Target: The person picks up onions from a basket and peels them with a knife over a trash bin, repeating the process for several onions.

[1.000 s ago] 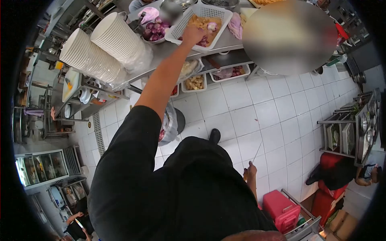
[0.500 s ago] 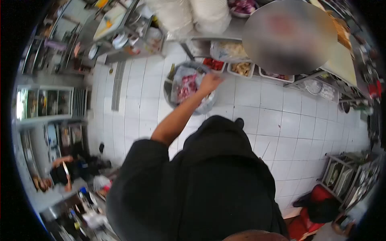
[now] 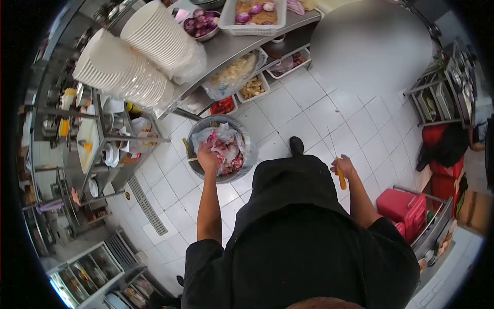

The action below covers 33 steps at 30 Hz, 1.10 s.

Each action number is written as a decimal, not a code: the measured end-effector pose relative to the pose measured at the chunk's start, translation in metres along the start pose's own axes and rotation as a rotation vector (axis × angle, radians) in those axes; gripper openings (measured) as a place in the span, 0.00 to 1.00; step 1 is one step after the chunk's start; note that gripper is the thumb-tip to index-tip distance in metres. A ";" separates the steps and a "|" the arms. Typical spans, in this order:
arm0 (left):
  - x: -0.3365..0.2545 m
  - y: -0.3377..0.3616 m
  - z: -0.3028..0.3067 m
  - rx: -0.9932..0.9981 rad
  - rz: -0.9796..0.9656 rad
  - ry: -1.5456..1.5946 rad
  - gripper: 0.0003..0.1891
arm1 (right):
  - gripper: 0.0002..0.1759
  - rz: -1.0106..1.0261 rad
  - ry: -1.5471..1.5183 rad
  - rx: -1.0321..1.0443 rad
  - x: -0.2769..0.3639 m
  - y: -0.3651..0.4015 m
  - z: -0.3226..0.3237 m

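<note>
My left hand [image 3: 208,158] reaches down over a round grey bin [image 3: 198,173] on the floor, at the left side of its contents. Its fingertips are hard to make out there. The bin is lined with a pale plastic bag [image 3: 246,149] and holds purple-red onion peelings [image 3: 226,154]. Out to the right, my right hand [image 3: 343,167] is closed round a knife [image 3: 342,180] with a yellow-orange handle. Its thin blade points away from me, above the floor tiles.
Ahead stands a steel table [image 3: 226,49] with stacked white tubs [image 3: 159,38], a bowl of purple onions [image 3: 200,24] and a white basket [image 3: 252,28]. Trays of red pieces [image 3: 223,106] and pale pieces [image 3: 252,88] sit beneath. A red container [image 3: 404,211] stands at right.
The view has turned and the bin now appears lower and further left. My left hand has shifted from the bin's right side to its left. My right hand with the knife has come into view.
</note>
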<state>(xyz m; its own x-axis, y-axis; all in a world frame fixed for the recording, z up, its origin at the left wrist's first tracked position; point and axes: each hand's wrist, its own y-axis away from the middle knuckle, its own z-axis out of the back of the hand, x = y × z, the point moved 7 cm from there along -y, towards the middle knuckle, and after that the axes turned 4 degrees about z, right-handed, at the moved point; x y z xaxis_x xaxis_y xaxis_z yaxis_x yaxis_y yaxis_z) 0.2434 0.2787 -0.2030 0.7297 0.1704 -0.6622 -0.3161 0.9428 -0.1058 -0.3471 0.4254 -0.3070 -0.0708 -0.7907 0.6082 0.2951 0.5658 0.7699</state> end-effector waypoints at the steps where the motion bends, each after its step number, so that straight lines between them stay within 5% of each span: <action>1: -0.004 -0.002 -0.002 -0.004 0.011 -0.015 0.13 | 0.31 0.054 -0.036 -0.009 0.016 0.009 -0.003; 5: -0.051 -0.006 -0.012 -0.112 -0.061 -0.166 0.16 | 0.38 0.126 0.045 -0.018 0.077 0.002 -0.004; 8: -0.074 -0.018 -0.051 0.190 0.259 0.053 0.15 | 0.33 0.178 0.128 -0.027 0.143 -0.009 -0.006; 10: -0.098 -0.022 -0.075 0.157 0.122 0.151 0.14 | 0.31 0.240 0.175 -0.006 0.187 -0.033 -0.004; 16: -0.175 -0.047 -0.157 0.272 0.138 0.044 0.15 | 0.27 0.309 0.090 0.172 0.310 -0.178 -0.008; 18: -0.154 -0.042 -0.193 0.412 0.369 -0.045 0.16 | 0.26 0.305 0.197 0.202 0.341 -0.239 -0.015; 22: -0.169 -0.029 -0.224 0.533 0.435 -0.170 0.19 | 0.20 0.535 0.473 0.284 0.367 -0.377 -0.037; 26: -0.196 -0.019 -0.240 0.632 0.437 -0.295 0.20 | 0.18 0.330 0.317 0.204 0.389 -0.448 -0.041; 28: -0.189 -0.013 -0.244 0.731 0.709 -0.369 0.21 | 0.18 0.320 0.325 0.176 0.400 -0.478 -0.046; 29: -0.175 -0.009 -0.246 0.744 0.623 -0.358 0.21 | 0.18 0.315 0.333 0.163 0.403 -0.492 -0.048; 33: -0.181 -0.011 -0.255 0.699 0.838 -0.242 0.22 | 0.16 0.429 0.390 0.152 0.427 -0.531 -0.057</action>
<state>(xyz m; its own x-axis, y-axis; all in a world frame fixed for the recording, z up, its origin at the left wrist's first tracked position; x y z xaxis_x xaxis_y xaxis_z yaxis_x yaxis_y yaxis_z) -0.0402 0.1639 -0.2713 0.5686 0.8071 -0.1589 -0.4085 0.4447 0.7971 -0.4795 -0.2259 -0.4670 0.3878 -0.4957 0.7771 0.0785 0.8578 0.5080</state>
